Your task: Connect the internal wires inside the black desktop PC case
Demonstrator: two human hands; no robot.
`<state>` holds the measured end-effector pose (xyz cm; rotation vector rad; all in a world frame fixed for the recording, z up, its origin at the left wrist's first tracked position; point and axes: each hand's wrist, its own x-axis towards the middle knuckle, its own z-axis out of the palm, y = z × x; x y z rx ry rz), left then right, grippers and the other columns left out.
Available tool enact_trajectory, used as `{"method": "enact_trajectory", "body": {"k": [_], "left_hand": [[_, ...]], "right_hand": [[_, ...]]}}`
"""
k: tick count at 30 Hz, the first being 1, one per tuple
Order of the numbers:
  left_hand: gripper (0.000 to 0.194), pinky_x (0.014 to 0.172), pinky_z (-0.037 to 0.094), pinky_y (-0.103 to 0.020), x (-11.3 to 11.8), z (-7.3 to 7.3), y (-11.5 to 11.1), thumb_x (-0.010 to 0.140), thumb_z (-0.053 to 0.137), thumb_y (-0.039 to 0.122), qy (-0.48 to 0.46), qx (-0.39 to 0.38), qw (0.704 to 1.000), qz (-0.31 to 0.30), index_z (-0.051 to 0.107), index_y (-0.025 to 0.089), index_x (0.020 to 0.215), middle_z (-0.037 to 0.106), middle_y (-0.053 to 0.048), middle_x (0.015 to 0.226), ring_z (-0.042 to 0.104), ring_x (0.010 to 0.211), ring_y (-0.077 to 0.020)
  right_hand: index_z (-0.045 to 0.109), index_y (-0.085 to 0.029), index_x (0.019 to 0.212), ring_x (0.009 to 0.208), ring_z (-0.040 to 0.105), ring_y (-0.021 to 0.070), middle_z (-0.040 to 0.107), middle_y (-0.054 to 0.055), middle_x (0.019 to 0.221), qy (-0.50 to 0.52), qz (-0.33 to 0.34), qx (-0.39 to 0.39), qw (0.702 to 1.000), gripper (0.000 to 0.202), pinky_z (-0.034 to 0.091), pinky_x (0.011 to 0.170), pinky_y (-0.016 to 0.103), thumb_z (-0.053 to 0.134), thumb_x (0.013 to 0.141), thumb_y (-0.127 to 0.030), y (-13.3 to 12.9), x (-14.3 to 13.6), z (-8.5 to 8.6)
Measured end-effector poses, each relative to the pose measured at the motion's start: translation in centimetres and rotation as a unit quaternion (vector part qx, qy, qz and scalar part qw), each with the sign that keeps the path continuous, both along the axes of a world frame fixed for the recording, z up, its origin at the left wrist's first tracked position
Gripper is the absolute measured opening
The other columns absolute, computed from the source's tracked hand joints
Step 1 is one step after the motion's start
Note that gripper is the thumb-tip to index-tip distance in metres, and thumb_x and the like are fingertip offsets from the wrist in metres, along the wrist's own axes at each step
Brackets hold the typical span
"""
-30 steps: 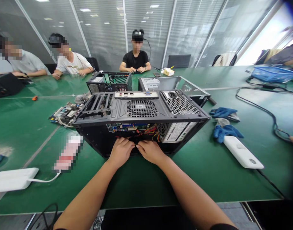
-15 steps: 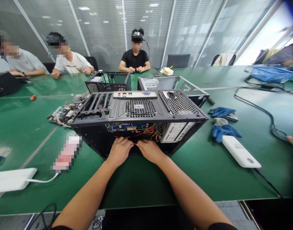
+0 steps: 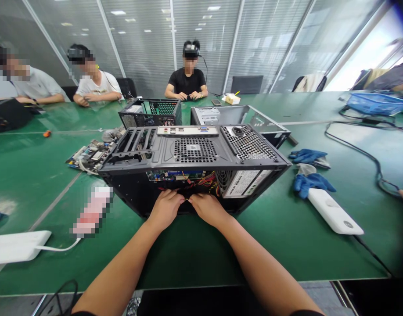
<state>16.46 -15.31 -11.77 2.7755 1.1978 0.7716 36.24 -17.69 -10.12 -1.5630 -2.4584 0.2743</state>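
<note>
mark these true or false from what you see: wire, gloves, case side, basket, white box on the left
1. A thin wire runs between the left hand and right hand. True.
2. The blue gloves lie left of the big computer case. False: they lie to its right.
3. The case's near side is covered. False: it is open, showing coloured wires.
4. A blue basket sits at the far right. True.
5. The left white box has no cable. False: a white cable leaves it.

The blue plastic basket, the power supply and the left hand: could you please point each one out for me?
Blue plastic basket (image 3: 377, 104): head view, on its near side wall.
Power supply (image 3: 245, 183): head view, on its labelled side.
Left hand (image 3: 164, 210): head view, on its back.
</note>
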Motion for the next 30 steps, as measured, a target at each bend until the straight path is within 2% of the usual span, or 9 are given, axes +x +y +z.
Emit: {"method": "enact_trajectory", "body": {"k": [8, 18, 30], "left_hand": [[0.019, 0.079, 0.046, -0.037, 0.16, 0.15, -0.10, 0.099, 0.049, 0.025, -0.021, -0.002, 1.000, 0.002, 0.065, 0.019, 0.092, 0.065, -0.006, 0.086, 0.056, 0.082, -0.0200], [0.017, 0.077, 0.044, -0.036, 0.23, 0.08, 0.06, 0.098, 0.049, 0.021, 0.007, -0.003, 1.000, 0.004, 0.065, 0.020, 0.092, 0.067, -0.004, 0.084, 0.058, 0.083, -0.0211], [0.015, 0.080, 0.046, -0.037, 0.08, 0.12, -0.07, 0.097, 0.054, 0.028, -0.010, -0.010, 1.000, 0.000, 0.066, 0.020, 0.094, 0.067, -0.005, 0.089, 0.060, 0.086, -0.0211]], "right_hand": [[0.063, -0.017, 0.104, 0.091, 0.066, 0.0196, 0.071, 0.009, 0.097, 0.006, -0.017, -0.001, 1.000, 0.029, 0.044, 0.077, 0.028, 0.037, 0.103, -0.028, -0.05, -0.07, -0.19], [0.065, -0.017, 0.095, 0.088, 0.067, 0.0200, 0.071, 0.008, 0.091, -0.040, 0.002, 0.005, 0.999, 0.029, 0.045, 0.075, 0.028, 0.039, 0.103, -0.028, 0.10, -0.15, 0.00], [0.063, -0.017, 0.095, 0.088, 0.066, 0.0193, 0.071, 0.008, 0.090, -0.014, -0.002, 0.012, 1.000, 0.028, 0.043, 0.073, 0.027, 0.038, 0.103, -0.027, -0.12, 0.19, 0.35]]}}
